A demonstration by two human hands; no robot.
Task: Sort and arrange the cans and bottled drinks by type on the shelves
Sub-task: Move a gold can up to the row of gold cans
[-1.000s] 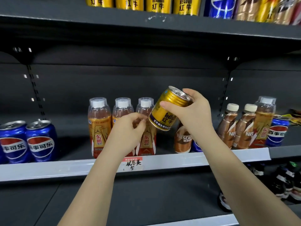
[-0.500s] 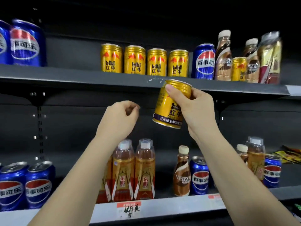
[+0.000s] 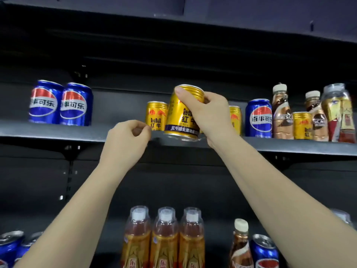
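Gold can [image 3: 181,115] sits tight in my right hand [image 3: 210,115], tilted at the front edge of the upper shelf [image 3: 58,132]. My left hand [image 3: 125,144] is curled up beside it, holding nothing. More gold cans [image 3: 156,115] stand just behind.

Dark grey metal shelving [image 3: 58,132] against a black back panel [image 3: 193,180] — dim, shadowed under each shelf.
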